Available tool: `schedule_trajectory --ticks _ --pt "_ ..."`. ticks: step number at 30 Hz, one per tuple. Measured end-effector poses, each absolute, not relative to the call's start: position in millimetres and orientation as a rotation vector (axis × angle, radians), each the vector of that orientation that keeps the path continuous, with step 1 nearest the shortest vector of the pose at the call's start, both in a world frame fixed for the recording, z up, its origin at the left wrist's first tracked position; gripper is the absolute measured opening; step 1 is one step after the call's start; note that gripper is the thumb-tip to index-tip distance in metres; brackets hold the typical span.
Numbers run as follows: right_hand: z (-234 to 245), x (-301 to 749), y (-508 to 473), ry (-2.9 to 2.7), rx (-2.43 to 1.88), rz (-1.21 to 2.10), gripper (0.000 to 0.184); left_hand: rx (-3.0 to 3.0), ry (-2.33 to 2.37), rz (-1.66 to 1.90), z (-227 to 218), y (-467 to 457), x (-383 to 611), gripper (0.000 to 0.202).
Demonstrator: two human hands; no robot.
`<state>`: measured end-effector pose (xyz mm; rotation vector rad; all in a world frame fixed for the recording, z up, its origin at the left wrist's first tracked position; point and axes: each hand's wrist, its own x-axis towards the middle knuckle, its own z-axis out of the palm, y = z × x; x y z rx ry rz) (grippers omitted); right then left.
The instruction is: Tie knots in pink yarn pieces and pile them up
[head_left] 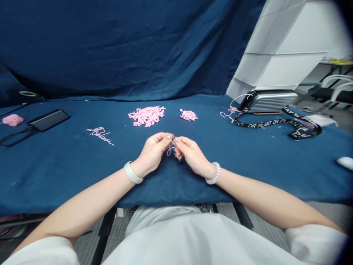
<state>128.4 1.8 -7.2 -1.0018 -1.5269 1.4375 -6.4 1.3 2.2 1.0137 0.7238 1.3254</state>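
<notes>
A short length of pink yarn (169, 151) is pinched between my two hands, with a loop hanging below the fingertips. My left hand (154, 151) grips one part of it between thumb and forefinger. Close beside it, my right hand (191, 151) pinches the yarn too, its other fingers curled. Beyond my hands lie a large pile of small pink knotted yarn pieces (147, 116) and, to its right, a smaller pile of similar pieces (189, 115). Several loose cut strands of pink yarn (100, 135) rest to the left.
On the far left sit a pink yarn ball (12, 120) and a black device with cables (49, 120). Toward the right back are a silver ribbed case (273, 102), a black lettered lanyard (264, 123) and pink yarn scraps (231, 112). A white object (345, 162) lies at the right edge.
</notes>
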Motion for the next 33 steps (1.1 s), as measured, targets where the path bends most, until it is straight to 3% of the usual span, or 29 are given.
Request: schedule_trajectory --ticks 7,15,23,33 --pt "-2.9 138.7 8.3 -1.875 -1.086 1.444 0.043 1.059 0.764 1.322 13.3 6.1 -15.5 0.020" --pt "4.2 162.4 26.1 -2.273 -1.161 1.117 0.042 1.066 0.567 1.495 32.6 4.4 -24.8 0.029" --pt "11.3 173.1 33.6 -2.393 -1.099 1.056 0.046 0.957 0.648 1.411 28.9 7.5 -25.7 0.029" --pt "11.6 180.2 39.0 -2.297 -1.022 0.756 0.034 0.927 0.861 1.148 8.0 9.9 -16.3 0.028"
